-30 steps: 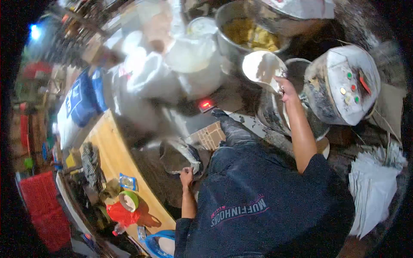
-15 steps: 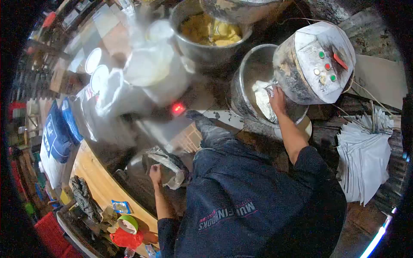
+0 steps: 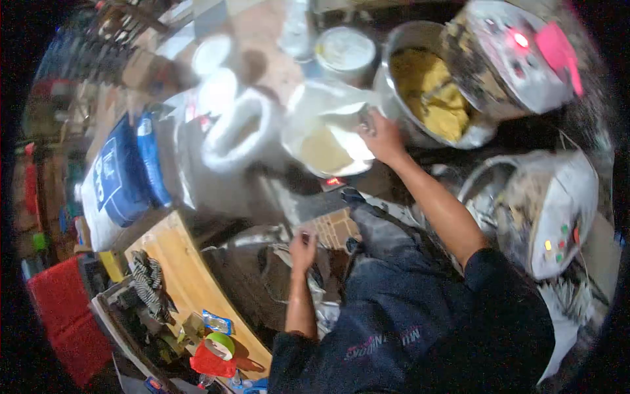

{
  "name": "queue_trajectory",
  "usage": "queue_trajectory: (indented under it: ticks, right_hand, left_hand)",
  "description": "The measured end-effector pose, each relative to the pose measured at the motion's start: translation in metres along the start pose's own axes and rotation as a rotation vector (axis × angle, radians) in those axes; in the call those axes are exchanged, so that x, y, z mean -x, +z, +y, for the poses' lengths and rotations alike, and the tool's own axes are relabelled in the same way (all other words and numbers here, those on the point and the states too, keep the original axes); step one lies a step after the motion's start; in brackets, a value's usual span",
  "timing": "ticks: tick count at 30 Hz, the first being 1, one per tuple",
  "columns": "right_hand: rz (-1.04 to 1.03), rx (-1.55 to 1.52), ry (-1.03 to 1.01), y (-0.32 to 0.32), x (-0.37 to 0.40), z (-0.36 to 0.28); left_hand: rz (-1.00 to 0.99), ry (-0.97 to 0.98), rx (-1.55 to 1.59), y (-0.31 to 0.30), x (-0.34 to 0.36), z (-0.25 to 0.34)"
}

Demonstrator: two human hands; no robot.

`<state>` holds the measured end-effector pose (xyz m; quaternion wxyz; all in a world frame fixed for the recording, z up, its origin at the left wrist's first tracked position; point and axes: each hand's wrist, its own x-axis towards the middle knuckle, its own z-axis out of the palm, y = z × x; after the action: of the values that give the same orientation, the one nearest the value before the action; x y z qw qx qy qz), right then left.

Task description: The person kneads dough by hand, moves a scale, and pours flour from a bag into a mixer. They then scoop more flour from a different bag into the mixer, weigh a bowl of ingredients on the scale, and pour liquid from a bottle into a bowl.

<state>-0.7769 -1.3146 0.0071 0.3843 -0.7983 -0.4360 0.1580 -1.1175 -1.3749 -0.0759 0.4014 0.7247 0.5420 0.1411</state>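
Note:
My right hand (image 3: 382,139) is at the right rim of a white bucket (image 3: 298,148) with pale yellowish contents. Its bent fingers are blurred, and whether they grip the rim cannot be told. A small red-lit display (image 3: 333,181) glows just below the bucket. Lower down, my left hand (image 3: 303,249) hangs with its fingers curled in, and nothing shows in them. Beside it lies crumpled clear plastic (image 3: 316,289) over a dark opening, partly hidden by my forearm.
Top right, a mixer bowl (image 3: 388,72) holds yellow dough (image 3: 436,98). A second mixer (image 3: 558,217) stands at right, with something white in its bowl. Left are a blue-and-white sack (image 3: 118,177), a lined white container (image 3: 239,131) and a wooden table (image 3: 187,269). Cardboard (image 3: 328,231) lies near my foot.
My right hand has left the right-hand mixer bowl and the white bag there, reaching the white bucket. My left hand has moved off the plastic bag's edge. The view has turned and shifted.

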Motion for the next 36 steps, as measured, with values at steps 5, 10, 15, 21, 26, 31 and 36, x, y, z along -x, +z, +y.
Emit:
queue_trajectory:
  ticks: [5,10,15,21,26,31,36]
  right_hand:
    - [-0.232,0.291,0.139,0.199,-0.076,0.133]
    - [-0.280,0.405,0.472,0.274,-0.070,0.226]
    - [-0.307,0.216,0.737,0.306,-0.045,0.258]
    - [-0.278,0.520,0.510,0.377,0.000,0.300]
    - [-0.522,0.344,0.385,0.373,-0.019,0.362]
    - [-0.634,0.009,0.538,0.272,-0.083,0.248]
    - [-0.740,0.027,0.566,0.189,-0.108,0.181]
  left_hand:
    - [0.045,-0.396,0.036,-0.011,0.028,-0.013]
    - [-0.050,-0.849,-0.107,-0.026,0.167,-0.040]
    - [-0.434,-1.121,-0.125,-0.007,0.332,-0.053]
    - [-0.259,-1.434,0.291,0.009,0.338,-0.019]
    - [-0.226,-1.443,0.406,0.017,0.342,-0.029]
    - [-0.176,-1.218,0.416,0.049,0.365,-0.083]
    - [-0.033,-1.018,0.168,0.039,0.292,-0.075]
